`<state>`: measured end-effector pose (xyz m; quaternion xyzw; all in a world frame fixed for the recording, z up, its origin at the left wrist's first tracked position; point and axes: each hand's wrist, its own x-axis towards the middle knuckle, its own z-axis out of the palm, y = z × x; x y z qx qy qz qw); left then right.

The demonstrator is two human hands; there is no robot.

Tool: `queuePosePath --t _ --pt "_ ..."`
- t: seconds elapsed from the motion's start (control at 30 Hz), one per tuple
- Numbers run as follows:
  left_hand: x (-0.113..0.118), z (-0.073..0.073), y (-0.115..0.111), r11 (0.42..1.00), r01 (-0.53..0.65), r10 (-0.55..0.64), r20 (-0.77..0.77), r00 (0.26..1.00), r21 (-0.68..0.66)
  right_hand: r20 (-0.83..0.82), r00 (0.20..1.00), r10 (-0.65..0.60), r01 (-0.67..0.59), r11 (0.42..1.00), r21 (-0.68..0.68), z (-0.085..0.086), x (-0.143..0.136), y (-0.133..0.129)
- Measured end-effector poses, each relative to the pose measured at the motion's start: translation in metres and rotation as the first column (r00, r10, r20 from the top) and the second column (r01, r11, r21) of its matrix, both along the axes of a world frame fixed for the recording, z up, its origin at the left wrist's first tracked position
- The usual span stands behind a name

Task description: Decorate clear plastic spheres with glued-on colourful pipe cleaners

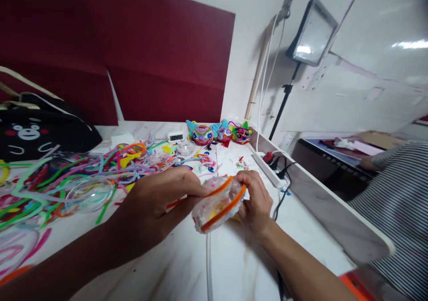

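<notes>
A clear rounded plastic piece [210, 209] with pink and white bits on it is held above the white table. Orange fuzzy strips [224, 209] run along its edges. My left hand [160, 203] pinches one orange strip at the piece's left side, with a loose end of orange showing beneath the fingers. From the right, my right hand [256, 200] grips the far side of the plastic piece, its fingers wrapped round the edge. What lies behind the piece, in my right palm, is hidden.
Colourful fuzzy strips [76, 171] and a clear plastic dome [89, 195] cover the left. Decorated animal-face ornaments [203, 134] and a small digital clock [175, 136] stand at the back. A power strip [270, 169] lies along the right edge. A person in striped clothing [397, 194] is beyond it.
</notes>
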<state>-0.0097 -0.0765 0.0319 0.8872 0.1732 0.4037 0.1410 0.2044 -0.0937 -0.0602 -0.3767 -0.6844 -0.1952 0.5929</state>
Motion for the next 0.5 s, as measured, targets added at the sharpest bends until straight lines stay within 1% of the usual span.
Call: queuePosePath --t 0.13,0.3,0.43,0.5 --pt "-0.0006 0.0009 -0.0007 1.0 -0.002 0.002 0.022 1.0 0.006 -0.006 1.0 0.006 -0.006 1.0 -0.006 -0.0028 0.0017 0.0016" --pt "-0.0048 -0.0025 -0.0013 0.996 -0.007 0.01 -0.035 0.999 0.087 -0.013 0.999 0.039 -0.039 0.999 0.003 -0.006 0.0035 0.0028" --pt "-0.0054 -0.003 -0.0046 0.993 -0.022 0.031 -0.07 0.997 0.119 -0.007 0.999 0.033 -0.033 0.999 0.004 -0.0054 0.0035 0.0031" --pt "-0.0055 -0.0033 -0.0065 0.989 -0.049 0.06 -0.077 0.995 0.138 0.0 1.0 0.024 -0.024 1.0 0.011 -0.0046 0.0032 0.0032"
